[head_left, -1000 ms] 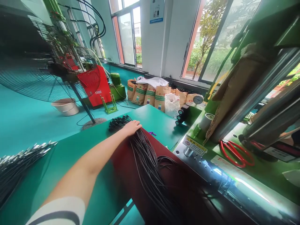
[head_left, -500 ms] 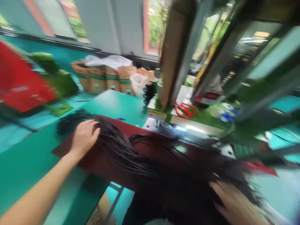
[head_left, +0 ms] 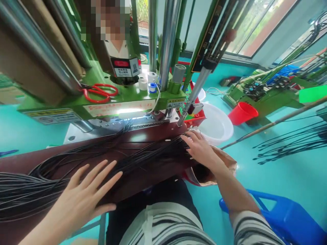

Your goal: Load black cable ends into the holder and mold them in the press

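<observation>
A bundle of long black cables [head_left: 22, 194] lies along a dark red-brown board [head_left: 150, 180] in front of a green machine. My left hand [head_left: 87, 190] is spread flat with fingers apart, over the cables left of the middle; whether it touches them is unclear. At the board's right end my right hand [head_left: 200, 148] rests at the tips of the cables, its fingers stretched out and apart. Several strands run back from the bundle to the metal plate [head_left: 107, 127] under the machine's lit lower edge.
Red-handled scissors [head_left: 99, 93] lie on the green machine [head_left: 74, 102], near a roll with blue [head_left: 152, 87]. A person [head_left: 117, 44] is behind it. To the right are a paper sack [head_left: 227, 160], a white basin [head_left: 219, 124], a red bucket [head_left: 242, 113] and a blue stool [head_left: 288, 217].
The view has swung to the right. My left hand has come off the far-left part of the bundle and spread open. My right hand is now at the cable tips.
</observation>
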`<state>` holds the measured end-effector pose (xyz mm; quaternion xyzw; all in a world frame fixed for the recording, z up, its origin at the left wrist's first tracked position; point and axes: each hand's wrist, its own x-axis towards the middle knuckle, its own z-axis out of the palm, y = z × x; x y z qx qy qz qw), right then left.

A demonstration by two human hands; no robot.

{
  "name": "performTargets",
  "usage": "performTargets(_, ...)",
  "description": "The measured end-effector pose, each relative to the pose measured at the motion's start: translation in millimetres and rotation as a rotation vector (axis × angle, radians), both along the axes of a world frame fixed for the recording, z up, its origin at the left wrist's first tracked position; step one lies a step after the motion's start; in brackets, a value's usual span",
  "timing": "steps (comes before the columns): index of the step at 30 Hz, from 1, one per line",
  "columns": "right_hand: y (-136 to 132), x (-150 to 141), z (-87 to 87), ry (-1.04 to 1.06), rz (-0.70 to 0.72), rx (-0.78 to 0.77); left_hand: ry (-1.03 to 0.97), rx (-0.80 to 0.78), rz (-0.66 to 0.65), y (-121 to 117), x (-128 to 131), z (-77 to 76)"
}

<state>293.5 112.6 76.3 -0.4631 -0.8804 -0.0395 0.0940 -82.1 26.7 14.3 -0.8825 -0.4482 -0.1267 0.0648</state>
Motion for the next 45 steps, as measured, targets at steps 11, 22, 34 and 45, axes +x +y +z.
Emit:
performTargets(11,-103,-58,-138.8,0.105,0.211,-0.646,0.155,-0.021,0.329,44,13,14.8)
performTargets(22,-64,-10,-34.8,0.112,0.255,-0.205,0.054,-0.224,0.240,62,49,16.3)
performTargets(34,-16,-9,-64.5,0.242,0.204,0.056,0.215,-0.151,0.238,58,78,11.1)
performTargets(45,35,-32,-23.4,-0.167,0.351,-0.073,0.187,0.177,-0.058,29,77,7.2)
